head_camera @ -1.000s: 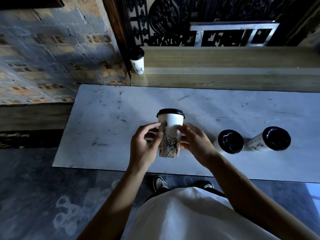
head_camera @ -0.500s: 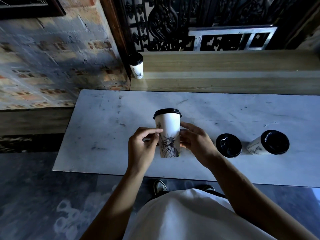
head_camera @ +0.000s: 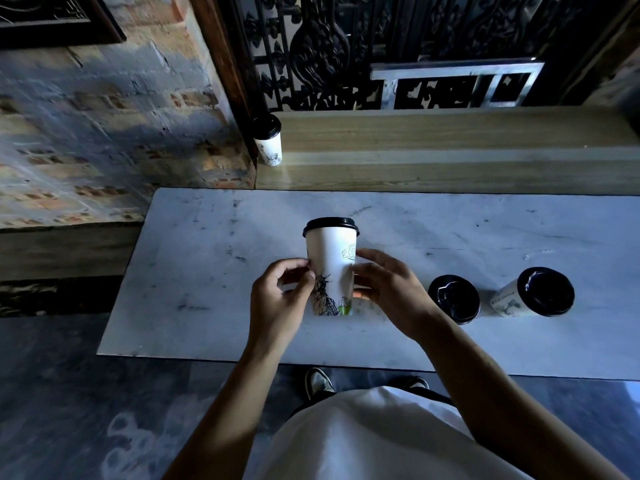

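A tall white paper cup [head_camera: 330,258] with a black lid and a statue drawing stands upright at the middle of the white marble table [head_camera: 207,271]. My left hand [head_camera: 277,303] pinches its left side with thumb and fingertips. My right hand [head_camera: 388,292] curls round its right side. The cup's lower back is hidden by my fingers.
Two more lidded cups stand to the right on the table, one [head_camera: 453,299] close to my right wrist, another [head_camera: 540,292] farther right. A fourth cup [head_camera: 268,143] sits on the wooden ledge [head_camera: 450,150] behind, by the brick wall. The table's near edge is close to my body.
The cup has turned between my hands, so the statue drawing has moved to the left and a small cloud drawing shows on the right. Both hands stayed on it.
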`<state>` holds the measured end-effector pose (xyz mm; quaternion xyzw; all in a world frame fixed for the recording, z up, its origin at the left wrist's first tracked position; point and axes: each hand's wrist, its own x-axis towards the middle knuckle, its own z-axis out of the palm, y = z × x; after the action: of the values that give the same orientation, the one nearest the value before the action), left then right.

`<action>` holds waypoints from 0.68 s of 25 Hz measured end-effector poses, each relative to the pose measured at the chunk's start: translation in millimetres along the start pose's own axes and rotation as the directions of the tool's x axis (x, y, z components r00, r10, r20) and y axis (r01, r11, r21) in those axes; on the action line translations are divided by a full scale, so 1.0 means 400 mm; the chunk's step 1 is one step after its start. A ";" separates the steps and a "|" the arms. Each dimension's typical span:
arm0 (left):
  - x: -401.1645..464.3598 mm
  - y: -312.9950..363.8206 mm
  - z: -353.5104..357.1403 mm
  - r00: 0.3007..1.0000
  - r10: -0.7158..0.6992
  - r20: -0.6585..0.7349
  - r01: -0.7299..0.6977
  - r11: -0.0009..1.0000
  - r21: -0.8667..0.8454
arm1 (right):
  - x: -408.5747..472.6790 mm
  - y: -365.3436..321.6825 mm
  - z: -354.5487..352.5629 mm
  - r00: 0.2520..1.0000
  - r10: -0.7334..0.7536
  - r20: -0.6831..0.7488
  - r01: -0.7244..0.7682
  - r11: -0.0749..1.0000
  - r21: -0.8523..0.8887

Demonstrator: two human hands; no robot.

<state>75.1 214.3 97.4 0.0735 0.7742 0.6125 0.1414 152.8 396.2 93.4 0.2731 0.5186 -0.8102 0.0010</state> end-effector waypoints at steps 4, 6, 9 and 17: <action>-0.001 0.013 -0.003 0.998 0.056 0.041 -0.057 0.998 0.022 | 0.005 0.002 -0.009 1.000 0.015 -0.018 -0.016 1.000 -0.019; -0.003 0.018 0.000 0.994 0.097 0.053 -0.100 0.994 0.049 | 0.006 0.004 -0.009 1.000 -0.001 -0.010 0.001 0.999 -0.036; -0.001 0.018 0.004 0.996 0.085 0.036 -0.087 0.995 0.051 | -0.001 -0.005 -0.010 1.000 -0.019 0.020 0.020 0.998 -0.062; 0.008 0.015 0.003 0.999 0.031 -0.024 -0.030 0.999 0.026 | -0.006 -0.022 -0.005 1.000 0.002 0.016 -0.002 0.999 -0.033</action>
<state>71.9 217.8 102.5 0.0796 0.7825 0.6054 0.1215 153.0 401.3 101.2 0.2669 0.5317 -0.8037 0.0106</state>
